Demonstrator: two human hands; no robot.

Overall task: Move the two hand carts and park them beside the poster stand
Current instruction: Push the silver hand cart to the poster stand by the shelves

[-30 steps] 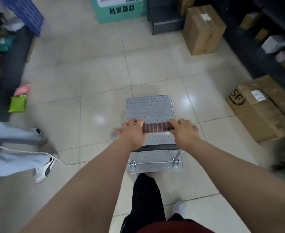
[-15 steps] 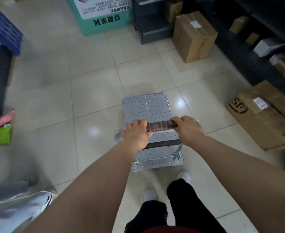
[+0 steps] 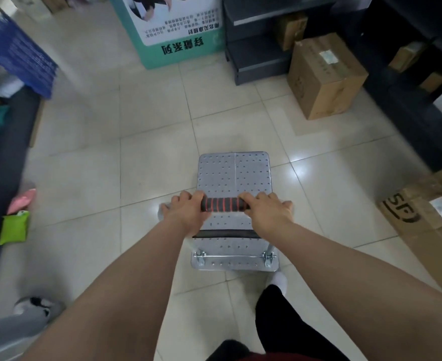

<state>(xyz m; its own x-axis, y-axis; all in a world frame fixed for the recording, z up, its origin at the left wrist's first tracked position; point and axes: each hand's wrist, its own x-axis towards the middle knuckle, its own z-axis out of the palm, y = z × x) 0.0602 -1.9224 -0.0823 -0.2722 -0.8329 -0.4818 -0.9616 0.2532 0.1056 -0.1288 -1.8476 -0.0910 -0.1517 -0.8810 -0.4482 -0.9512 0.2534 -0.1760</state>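
A silver hand cart with a dimpled metal deck stands on the tiled floor in front of me. Its handle has a black grip with red rings. My left hand grips the handle's left end and my right hand grips its right end. Ahead at the top of the view stands the teal and white poster stand with printed text. Only this one cart is in view.
Cardboard boxes sit at the right: one by dark shelving, another nearer me. A blue crate is at the far left. Another person's leg and shoe are at lower left, near a green bag.
I have walked forward pushing the cart; the poster stand and boxes are closer now. The other person's legs have slid toward the lower left. Both hands kept their hold.
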